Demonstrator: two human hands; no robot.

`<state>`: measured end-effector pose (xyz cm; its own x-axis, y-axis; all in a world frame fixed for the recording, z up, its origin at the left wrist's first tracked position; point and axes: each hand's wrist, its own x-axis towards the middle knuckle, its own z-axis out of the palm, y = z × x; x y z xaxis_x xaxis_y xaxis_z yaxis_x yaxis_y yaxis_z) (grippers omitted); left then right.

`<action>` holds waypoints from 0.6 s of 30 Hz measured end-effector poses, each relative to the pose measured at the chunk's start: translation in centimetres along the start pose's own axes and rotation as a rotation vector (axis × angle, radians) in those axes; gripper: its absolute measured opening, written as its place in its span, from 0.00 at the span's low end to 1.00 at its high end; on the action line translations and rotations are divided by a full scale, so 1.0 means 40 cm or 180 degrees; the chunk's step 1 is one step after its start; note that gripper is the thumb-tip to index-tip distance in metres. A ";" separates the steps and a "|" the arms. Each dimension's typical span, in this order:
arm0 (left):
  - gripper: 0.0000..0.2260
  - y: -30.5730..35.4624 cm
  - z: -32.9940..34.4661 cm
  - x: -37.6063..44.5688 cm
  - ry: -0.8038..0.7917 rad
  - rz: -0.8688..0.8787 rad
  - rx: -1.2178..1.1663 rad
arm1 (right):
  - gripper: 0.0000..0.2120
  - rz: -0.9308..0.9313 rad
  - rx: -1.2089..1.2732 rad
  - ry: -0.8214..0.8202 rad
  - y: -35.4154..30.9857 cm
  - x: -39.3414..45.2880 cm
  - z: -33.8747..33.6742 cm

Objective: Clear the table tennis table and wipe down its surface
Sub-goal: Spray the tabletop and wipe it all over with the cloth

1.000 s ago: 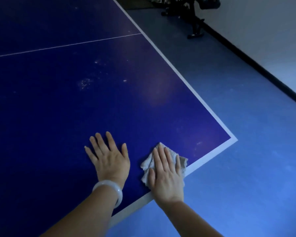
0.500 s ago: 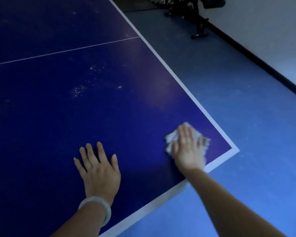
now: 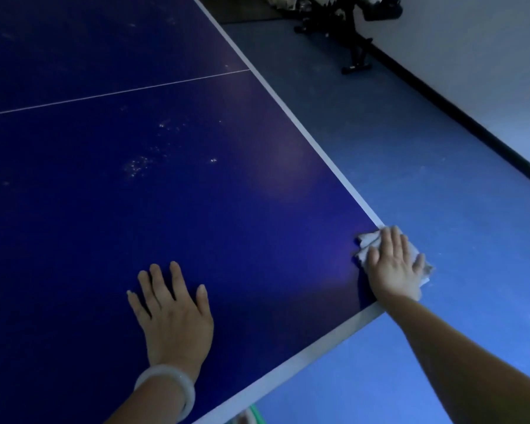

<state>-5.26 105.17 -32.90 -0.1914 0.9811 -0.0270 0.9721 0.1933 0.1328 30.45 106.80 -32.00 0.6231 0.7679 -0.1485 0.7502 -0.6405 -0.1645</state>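
Observation:
A dark blue table tennis table (image 3: 227, 209) with white edge lines fills the left of the view. My right hand (image 3: 393, 266) lies flat with straight fingers on a pale grey cloth (image 3: 364, 241) and presses it onto the table's near right corner. Part of the cloth hangs past the edge. My left hand (image 3: 173, 316), with a white bangle on the wrist, rests flat on the surface near the front edge. Whitish specks (image 3: 140, 166) mark the tabletop farther in.
Blue floor (image 3: 441, 148) runs along the table's right side up to a white wall with a black skirting. A black exercise machine (image 3: 355, 32) stands on the floor at the back. Something green (image 3: 253, 416) shows under the table's front edge.
My right hand has slid the cloth to the right along the front of the table, from beside my left hand out to the corner. My left hand has stayed flat on the surface.

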 end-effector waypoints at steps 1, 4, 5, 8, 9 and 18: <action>0.27 0.000 -0.001 0.000 -0.0019 0.0003 0.0024 | 0.28 0.0180 0.0039 0.0045 -0.021 -0.013 0.007; 0.29 0.000 -0.002 -0.002 -0.0035 0.0022 0.0078 | 0.28 0.0241 0.0001 0.0203 -0.123 -0.130 0.040; 0.28 0.000 -0.002 -0.002 -0.0047 0.0018 0.0066 | 0.28 0.0065 -0.0048 0.0205 -0.166 -0.188 0.052; 0.29 -0.001 -0.003 0.001 -0.0099 -0.0005 0.0039 | 0.29 -0.0891 -0.0158 0.0249 -0.304 -0.349 0.089; 0.29 0.000 -0.004 0.000 -0.0102 -0.0013 0.0029 | 0.29 -0.1277 -0.0188 0.0193 -0.341 -0.386 0.105; 0.32 0.004 -0.017 0.000 -0.0170 0.0006 0.0150 | 0.28 -0.1193 0.0038 -0.0152 -0.200 -0.051 0.041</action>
<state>-5.17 105.19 -32.20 -0.1834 0.9798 -0.0798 0.9780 0.1901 0.0860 22.82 110.33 -31.96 0.2945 0.9480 -0.1210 0.9214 -0.3152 -0.2274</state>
